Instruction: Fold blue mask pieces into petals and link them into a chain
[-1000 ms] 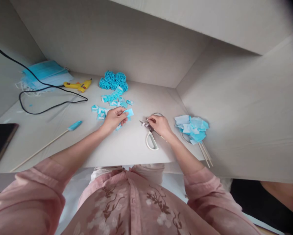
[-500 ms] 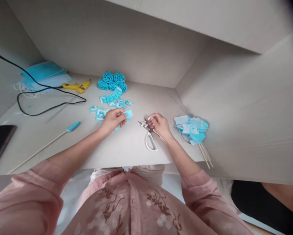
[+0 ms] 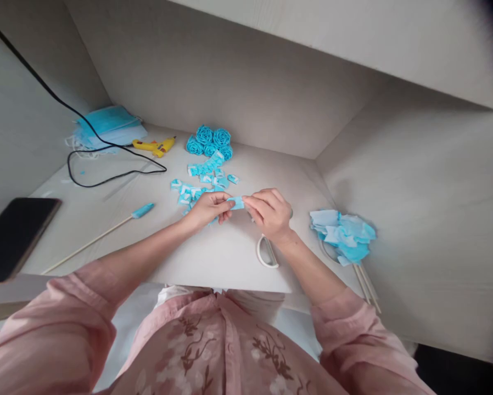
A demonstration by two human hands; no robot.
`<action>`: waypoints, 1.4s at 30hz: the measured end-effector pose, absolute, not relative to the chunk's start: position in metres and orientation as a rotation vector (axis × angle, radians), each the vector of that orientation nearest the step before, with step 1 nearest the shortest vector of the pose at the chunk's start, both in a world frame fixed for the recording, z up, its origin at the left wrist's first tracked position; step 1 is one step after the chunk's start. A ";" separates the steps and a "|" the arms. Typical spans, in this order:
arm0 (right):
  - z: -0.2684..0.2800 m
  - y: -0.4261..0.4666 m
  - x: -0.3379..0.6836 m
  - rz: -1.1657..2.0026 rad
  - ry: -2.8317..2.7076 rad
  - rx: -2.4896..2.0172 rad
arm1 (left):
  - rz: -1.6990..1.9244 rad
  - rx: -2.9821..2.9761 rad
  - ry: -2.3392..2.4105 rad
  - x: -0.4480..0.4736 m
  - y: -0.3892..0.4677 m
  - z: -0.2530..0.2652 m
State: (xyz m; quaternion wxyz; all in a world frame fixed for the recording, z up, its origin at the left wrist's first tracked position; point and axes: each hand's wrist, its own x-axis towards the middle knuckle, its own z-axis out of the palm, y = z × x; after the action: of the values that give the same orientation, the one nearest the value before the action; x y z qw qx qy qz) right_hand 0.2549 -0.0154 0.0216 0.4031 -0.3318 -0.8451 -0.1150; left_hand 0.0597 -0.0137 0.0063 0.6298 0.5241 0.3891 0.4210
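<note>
Between my two hands, above the desk, is a small light-blue piece of mask fabric (image 3: 237,203). My left hand (image 3: 212,209) pinches its left end between thumb and fingers. The fingers of my right hand (image 3: 270,213) are closed on its right end; whether the small white strip is still in them is hidden. Under my right hand lie scissors, with only a white handle loop (image 3: 268,265) showing clearly. Several folded blue pieces with white strips (image 3: 186,192) are spread just beyond my left hand.
Rolled blue fabric roses (image 3: 208,141) stand at the back. Face masks (image 3: 110,129), a yellow glue gun (image 3: 158,146) with black cord, a stick with a blue tip (image 3: 143,210) and a phone (image 3: 18,236) are leftward. Fabric scraps (image 3: 347,233) and sticks (image 3: 367,288) lie right.
My right hand has moved left from above the scissors to the blue piece and now touches its right end. My left hand keeps its pinch. The whole view has shifted slightly.
</note>
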 end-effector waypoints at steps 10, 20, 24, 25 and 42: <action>0.006 -0.006 0.256 -0.459 -2.162 -0.775 | 0.893 1.104 0.827 0.059 -0.012 -0.002; -0.001 -0.007 0.258 -0.337 -2.172 -0.836 | 0.861 1.072 0.827 0.059 -0.014 0.001; -0.003 -0.008 0.257 -0.307 -2.187 -0.815 | 0.861 1.048 0.826 0.059 -0.014 0.003; -0.003 -0.008 0.257 -0.325 -2.198 -0.810 | 0.865 1.039 0.822 0.059 -0.015 0.003; 0.015 -0.014 0.258 0.348 -2.062 -0.917 | 0.878 1.225 0.898 0.054 -0.012 0.009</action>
State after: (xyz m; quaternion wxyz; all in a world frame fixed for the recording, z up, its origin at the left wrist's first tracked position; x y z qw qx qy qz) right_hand 0.2575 -0.0139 0.0152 0.4160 -0.3650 -0.8213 0.1387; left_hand 0.0538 -0.0118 0.0090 0.6392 0.5369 0.3937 0.3849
